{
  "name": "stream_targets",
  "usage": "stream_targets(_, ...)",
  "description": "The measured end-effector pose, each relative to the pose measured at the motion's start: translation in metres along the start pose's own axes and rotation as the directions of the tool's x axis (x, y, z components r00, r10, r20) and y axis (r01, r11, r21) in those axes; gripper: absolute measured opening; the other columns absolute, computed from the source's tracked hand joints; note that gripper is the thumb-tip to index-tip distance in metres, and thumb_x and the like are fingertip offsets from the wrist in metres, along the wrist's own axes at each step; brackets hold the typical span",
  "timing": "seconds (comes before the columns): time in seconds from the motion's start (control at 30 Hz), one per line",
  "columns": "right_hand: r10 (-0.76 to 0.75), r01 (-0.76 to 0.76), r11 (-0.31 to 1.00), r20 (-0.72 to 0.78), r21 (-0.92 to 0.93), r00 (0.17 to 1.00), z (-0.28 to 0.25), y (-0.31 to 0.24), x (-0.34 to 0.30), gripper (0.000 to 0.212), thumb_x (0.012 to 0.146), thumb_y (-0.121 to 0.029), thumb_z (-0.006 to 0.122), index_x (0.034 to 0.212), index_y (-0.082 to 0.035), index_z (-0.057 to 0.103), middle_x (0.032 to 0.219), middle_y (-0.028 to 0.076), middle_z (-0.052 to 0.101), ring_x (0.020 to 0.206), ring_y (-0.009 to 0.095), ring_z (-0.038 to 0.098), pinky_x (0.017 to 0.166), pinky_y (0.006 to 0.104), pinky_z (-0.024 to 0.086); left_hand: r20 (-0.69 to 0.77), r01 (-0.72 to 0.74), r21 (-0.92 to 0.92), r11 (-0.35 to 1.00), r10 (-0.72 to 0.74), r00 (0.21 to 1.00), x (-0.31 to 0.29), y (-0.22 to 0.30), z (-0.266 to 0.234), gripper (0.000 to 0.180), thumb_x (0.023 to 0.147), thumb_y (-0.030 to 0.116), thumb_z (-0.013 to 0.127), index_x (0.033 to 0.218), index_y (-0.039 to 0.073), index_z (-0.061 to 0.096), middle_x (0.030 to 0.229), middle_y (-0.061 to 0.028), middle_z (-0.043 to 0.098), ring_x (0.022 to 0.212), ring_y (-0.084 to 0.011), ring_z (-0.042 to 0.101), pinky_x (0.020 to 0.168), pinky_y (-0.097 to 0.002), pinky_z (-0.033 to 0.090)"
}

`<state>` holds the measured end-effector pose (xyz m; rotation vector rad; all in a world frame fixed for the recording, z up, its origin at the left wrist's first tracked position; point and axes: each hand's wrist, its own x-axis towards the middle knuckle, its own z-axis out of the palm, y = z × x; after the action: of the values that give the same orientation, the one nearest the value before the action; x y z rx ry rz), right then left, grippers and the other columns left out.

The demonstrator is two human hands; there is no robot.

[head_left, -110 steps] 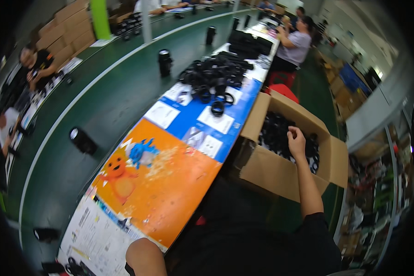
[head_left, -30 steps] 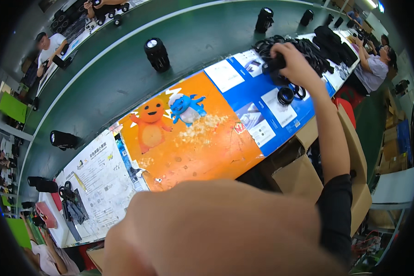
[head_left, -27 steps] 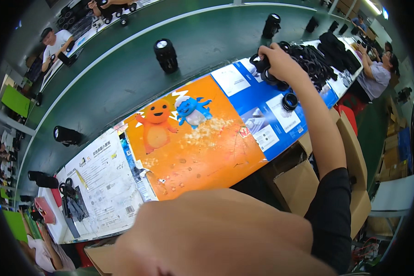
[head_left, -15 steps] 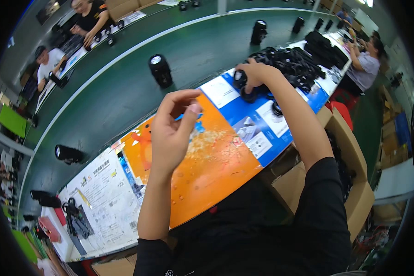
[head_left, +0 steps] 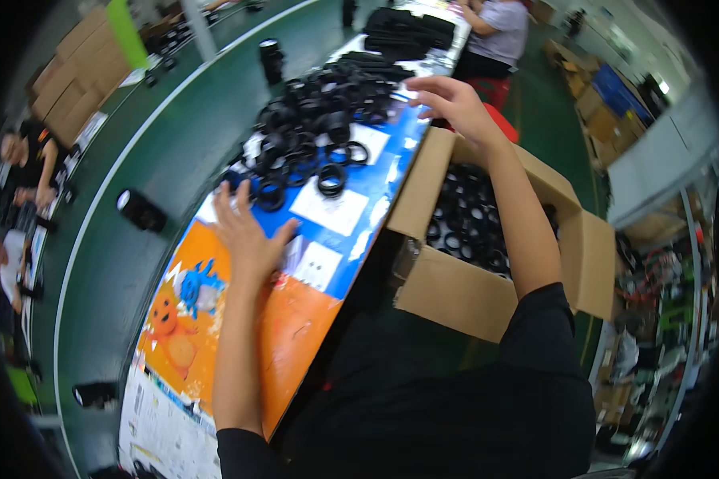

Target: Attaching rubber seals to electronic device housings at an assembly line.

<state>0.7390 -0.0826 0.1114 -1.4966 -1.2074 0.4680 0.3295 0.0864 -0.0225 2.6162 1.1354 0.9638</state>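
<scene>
A heap of black plastic rings (head_left: 307, 120) covers the far part of the blue sheet on the bench. My left hand (head_left: 249, 239) is over the near-left end of that heap, fingers spread, with its fingertips close to the outermost rings. Whether they touch is blurred. A stacked pair of rings (head_left: 331, 180) stands a little apart, right of my left hand. My right hand (head_left: 458, 112) hovers beyond the bench's right edge, above the carton's far-left corner. Its fingers reach out to the left and nothing shows in them.
An open cardboard carton (head_left: 455, 295) with many black round parts stands right of the bench. Black cylindrical lamps (head_left: 140, 211) stand on the green conveyor (head_left: 108, 263) to the left. A seated person (head_left: 499, 32) is at the bench's far end, by a red stool (head_left: 495, 120).
The view has swung right, bringing the carton into full sight. My right hand has left the black part it was grasping and moved off the bench. My left hand has uncurled and come to the rings.
</scene>
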Motion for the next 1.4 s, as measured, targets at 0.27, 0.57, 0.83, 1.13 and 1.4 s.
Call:
stream_targets(0.27,0.68,-0.874,0.208,-0.577,-0.44,0.452,-0.202,0.211,-0.258,0.084,0.093,-0.061,0.076,0.151,-0.001,0.066,0.156,0.029,0.064,0.149,0.049,0.057,0.127,0.0511,0.043,0.141,-0.284,-0.718,0.636,0.533,0.834,0.0,0.215,0.049,0.027,0.098,0.008,0.077,0.123,0.0,0.07,0.115,-0.019,0.074,0.115,-0.0386,0.07,0.098,-0.0449,0.057)
stream_targets(0.57,0.817,-0.936,0.146,-0.495,-0.321,0.297,-0.12,0.233,-0.334,0.095,0.086,-0.073,0.083,0.167,-0.037,0.05,0.185,0.028,0.004,0.157,0.072,0.023,0.129,0.0676,0.034,0.877,0.233,-0.049,0.971,-0.069,0.475,-0.024,0.337,0.291,0.095,0.099,0.058,0.073,0.173,0.014,0.032,0.174,-0.0265,0.037,0.161,-0.0526,0.03,0.122,-0.0724,0.04)
stream_targets(0.83,0.827,-0.981,0.101,-0.534,-0.166,0.176,-0.126,0.228,-0.322,0.091,0.085,-0.077,0.082,0.162,-0.034,0.059,0.181,0.018,0.014,0.157,0.061,0.031,0.086,0.0532,0.07,0.928,-0.024,-0.045,0.999,0.051,0.369,-0.039,0.374,0.27,0.094,0.095,0.083,0.064,0.171,0.029,0.048,0.181,-0.0175,0.032,0.167,-0.0496,0.018,0.121,-0.0805,0.034)
stream_targets(1.13,0.894,-0.995,0.099,-0.436,-0.031,0.102,-0.085,0.227,-0.303,0.092,0.095,-0.074,0.072,0.17,-0.029,0.047,0.183,0.027,-0.008,0.161,0.051,0.036,0.103,0.0612,0.062,0.911,0.104,-0.179,0.978,0.125,0.393,-0.058,0.365,0.305,0.08,0.1,0.073,0.064,0.167,0.032,0.052,0.176,-0.0147,0.043,0.162,-0.0549,0.025,0.121,-0.0775,0.036)
stream_targets(1.4,0.944,-0.861,0.295,-0.269,0.415,0.193,-0.034,0.21,-0.262,0.082,0.106,-0.076,0.054,0.17,-0.027,0.046,0.184,0.013,-0.017,0.157,0.046,0.042,0.105,0.0759,0.052,0.862,0.367,-0.332,0.869,0.121,0.492,-0.045,0.325,0.324,0.073,0.101,0.068,0.061,0.156,0.021,0.06,0.157,-0.0287,0.062,0.153,-0.0428,0.053,0.13,-0.0573,0.028)
